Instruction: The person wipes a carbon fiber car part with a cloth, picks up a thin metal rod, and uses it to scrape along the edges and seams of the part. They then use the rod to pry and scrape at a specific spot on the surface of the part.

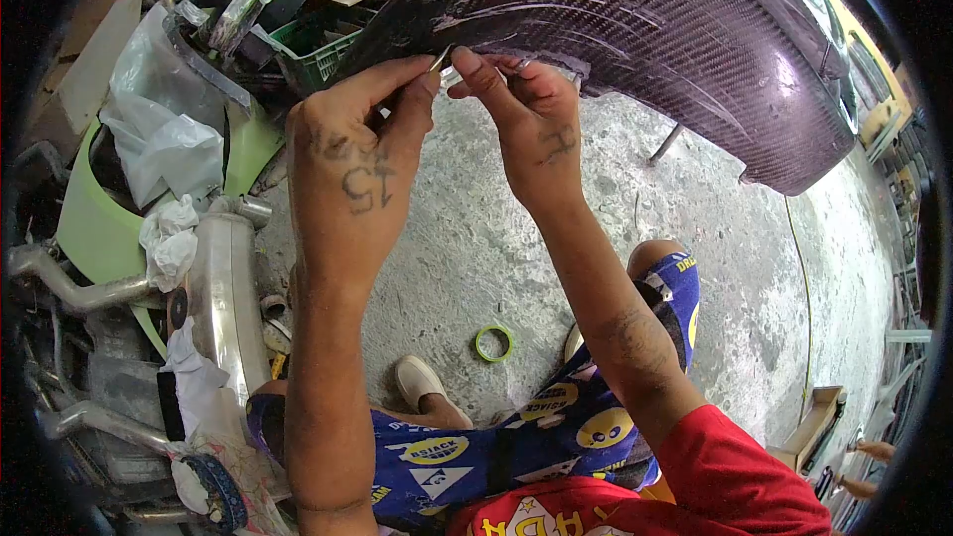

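A dark carbon-fibre car body panel [635, 35] with pale scratch marks spans the top of the view. Below its near edge, my left hand [347, 164] pinches a small, thin, shiny blade-like piece [440, 61] between thumb and forefinger. My right hand [541, 124] is close beside it, its thumb by the tip of the piece and its other fingers curled at the panel's lower edge. What those fingers grip, if anything, is hidden. A greyish strip shows along the edge behind them.
A roll of green tape [494, 343] lies on the concrete floor [476, 238] near my feet. Exhaust pipes with a metal muffler [226, 288], a light green panel [99, 228] and plastic sheeting [164, 109] crowd the left. A green crate [323, 55] stands behind my left hand.
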